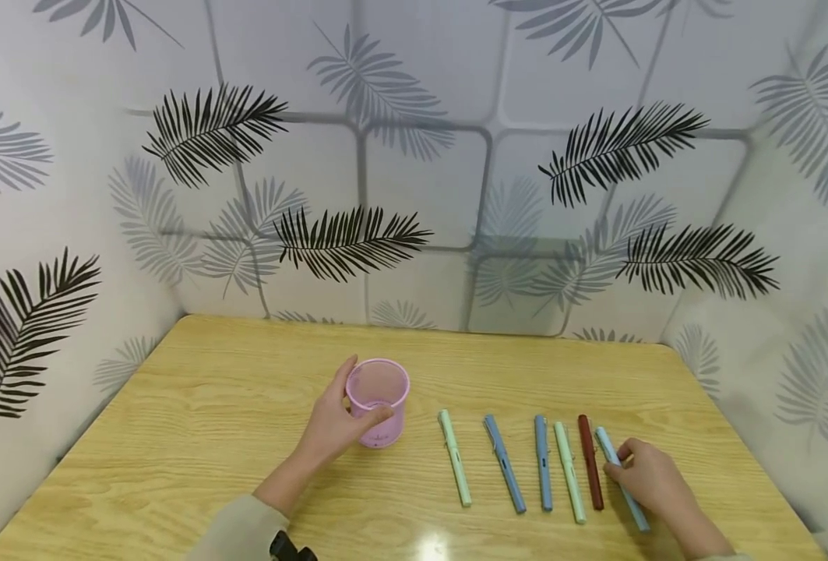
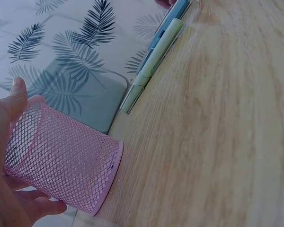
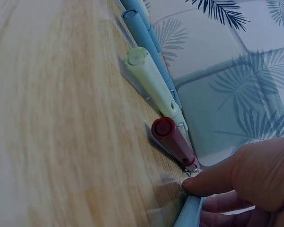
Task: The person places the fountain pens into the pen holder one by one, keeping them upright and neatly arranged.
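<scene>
My left hand point(image 1: 332, 425) holds a pink mesh pen cup point(image 1: 394, 427), thumb on its near side and fingers round the far left. The cup stands upright on the table; its mesh wall point(image 2: 71, 156) fills the lower left of the left wrist view. At the right, my right hand point(image 1: 657, 477) pinches a light blue pen point(image 1: 632, 508) between thumb and fingers. That pen lies at the right end of a row. Just left of it is a dark red pen point(image 1: 591, 467), also near my thumb point(image 3: 210, 182) in the right wrist view.
Left of the red pen lie a light green pen point(image 1: 569, 475), two blue pens, one point(image 1: 543, 467) beside the green and another point(image 1: 505, 463) farther left, and a second light green pen point(image 1: 455, 460) nearest the cup. A patterned wall point(image 1: 421, 296) borders the wooden table point(image 1: 196, 405).
</scene>
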The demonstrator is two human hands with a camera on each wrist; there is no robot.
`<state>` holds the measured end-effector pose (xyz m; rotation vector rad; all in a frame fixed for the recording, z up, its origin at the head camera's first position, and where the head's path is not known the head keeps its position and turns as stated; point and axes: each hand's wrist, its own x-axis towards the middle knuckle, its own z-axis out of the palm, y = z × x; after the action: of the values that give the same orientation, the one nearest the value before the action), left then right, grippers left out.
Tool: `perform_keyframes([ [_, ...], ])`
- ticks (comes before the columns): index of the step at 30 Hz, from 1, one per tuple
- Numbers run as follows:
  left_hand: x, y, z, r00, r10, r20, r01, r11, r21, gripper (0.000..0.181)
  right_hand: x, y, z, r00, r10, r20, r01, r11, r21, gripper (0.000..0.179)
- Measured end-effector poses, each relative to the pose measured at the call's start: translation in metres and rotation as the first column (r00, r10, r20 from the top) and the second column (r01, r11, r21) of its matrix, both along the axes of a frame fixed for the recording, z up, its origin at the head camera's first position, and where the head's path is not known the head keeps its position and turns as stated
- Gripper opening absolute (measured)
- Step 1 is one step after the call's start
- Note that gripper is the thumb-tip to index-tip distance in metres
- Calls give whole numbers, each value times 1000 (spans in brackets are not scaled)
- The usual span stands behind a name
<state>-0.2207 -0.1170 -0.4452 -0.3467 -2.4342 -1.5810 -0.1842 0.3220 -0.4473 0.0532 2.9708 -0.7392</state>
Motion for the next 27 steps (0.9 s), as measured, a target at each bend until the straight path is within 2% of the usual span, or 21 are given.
perform_keyframes([
  [10, 0, 1, -3, 1000, 1, -3, -1, 1000, 3, 92, 2, 2, 3, 1000, -20, -5, 19, 999, -40, 29],
  [16, -1, 1, -7, 1000, -7, -5, 7, 999, 33, 92, 2, 4, 4, 998, -31, -56, 29, 999, -37, 32],
  [19, 0, 1, -9, 1000, -2, 15, 1, 999, 44, 92, 2, 5, 6, 997, -35, -76, 32, 999, -35, 34],
  [27, 1, 2, -5, 1000, -3, 16, 2, 999, 45, 91, 5, -1, 15, 990, -76, -119, 63, 992, -107, 38],
])
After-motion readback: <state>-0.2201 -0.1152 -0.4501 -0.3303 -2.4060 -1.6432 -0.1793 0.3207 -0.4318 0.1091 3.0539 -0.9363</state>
